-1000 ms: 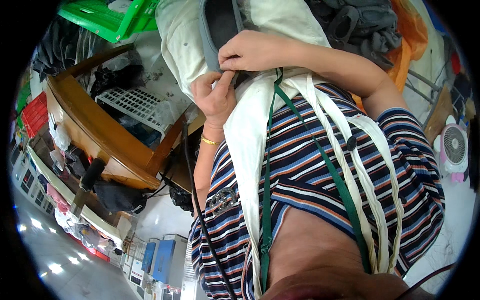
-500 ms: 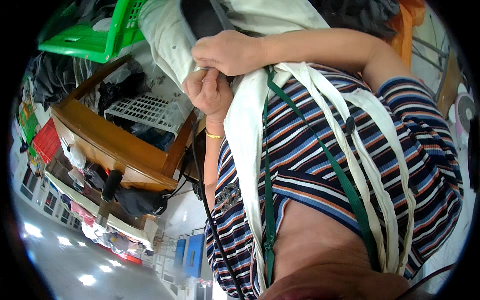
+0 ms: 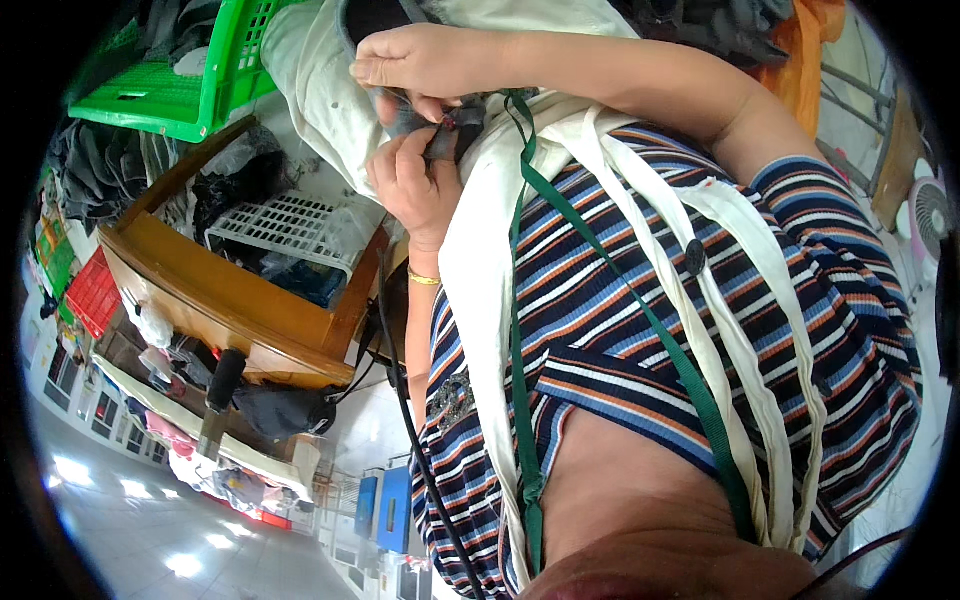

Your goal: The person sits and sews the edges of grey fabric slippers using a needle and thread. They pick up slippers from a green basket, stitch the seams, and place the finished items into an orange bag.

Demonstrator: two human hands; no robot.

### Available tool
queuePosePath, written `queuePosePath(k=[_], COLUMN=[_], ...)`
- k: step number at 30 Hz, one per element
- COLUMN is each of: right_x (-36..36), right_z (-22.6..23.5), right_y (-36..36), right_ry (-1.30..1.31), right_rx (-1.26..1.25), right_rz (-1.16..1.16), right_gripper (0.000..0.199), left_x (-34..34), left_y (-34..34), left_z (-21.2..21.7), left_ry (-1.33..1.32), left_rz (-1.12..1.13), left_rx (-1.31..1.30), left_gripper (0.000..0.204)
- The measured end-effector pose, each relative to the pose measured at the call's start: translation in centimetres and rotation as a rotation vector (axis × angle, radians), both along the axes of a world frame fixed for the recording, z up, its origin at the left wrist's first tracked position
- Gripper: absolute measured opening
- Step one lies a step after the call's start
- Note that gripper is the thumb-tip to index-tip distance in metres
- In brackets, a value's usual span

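A piece of dark grey cloth lies bunched over my lap, on a white apron. Beside it, my left hand, with a gold bracelet at the wrist, has its fingers curled closed on the cloth's edge. Just above, my right hand reaches across from the right with bent fingers over the same cloth. Whatever sits in its fingertips is too small to make out. Between the hands a small dark red spot shows on the cloth. Another stretch of grey cloth runs up past my right hand.
At the left stands a wooden table frame with a white plastic rack inside it. A green crate is at the upper left. A black cable hangs beside my left arm. A pink-and-white fan stands far right.
My two hands were pressed together and have come apart. The right has shifted up and left with its fingers loosened, baring the grey cloth and red spot between them.
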State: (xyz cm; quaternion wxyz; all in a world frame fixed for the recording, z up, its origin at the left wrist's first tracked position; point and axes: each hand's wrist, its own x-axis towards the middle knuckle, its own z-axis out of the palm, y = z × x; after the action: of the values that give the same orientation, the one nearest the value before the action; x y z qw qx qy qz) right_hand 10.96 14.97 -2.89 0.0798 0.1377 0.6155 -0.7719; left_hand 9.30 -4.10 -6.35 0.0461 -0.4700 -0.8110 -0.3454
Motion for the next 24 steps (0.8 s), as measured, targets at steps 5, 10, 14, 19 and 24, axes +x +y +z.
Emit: queuePosePath(k=[5,10,14,19,24], right_x=[0.4,0.2,1.1,0.9,0.3], right_z=[3.5,4.7,6.1,6.7,6.1], right_y=[2.7,3.2,3.2,3.1,2.5], right_ry=[0.040,0.092,-0.022,-0.074,0.183], right_rx=[-0.333,-0.498,-0.298,-0.150,-0.325], right_rz=[0.221,-0.065,0.059,0.097,0.083], right_gripper=[0.021,0.016,0.019,0.023,0.023], left_x=[-0.6,-0.9,-1.5,-2.0,-2.3], left_y=[0.0,-0.2,-0.2,-0.3,-0.3], left_z=[1.0,2.0,2.6,3.0,3.3], left_ry=[-0.016,-0.127,-0.103,-0.083,-0.139], left_rz=[-0.009,-0.039,-0.075,-0.091,-0.134], left_rx=[-0.042,-0.048,-0.087,-0.111,-0.138], left_gripper=[0.028,0.024,0.026,0.028,0.029])
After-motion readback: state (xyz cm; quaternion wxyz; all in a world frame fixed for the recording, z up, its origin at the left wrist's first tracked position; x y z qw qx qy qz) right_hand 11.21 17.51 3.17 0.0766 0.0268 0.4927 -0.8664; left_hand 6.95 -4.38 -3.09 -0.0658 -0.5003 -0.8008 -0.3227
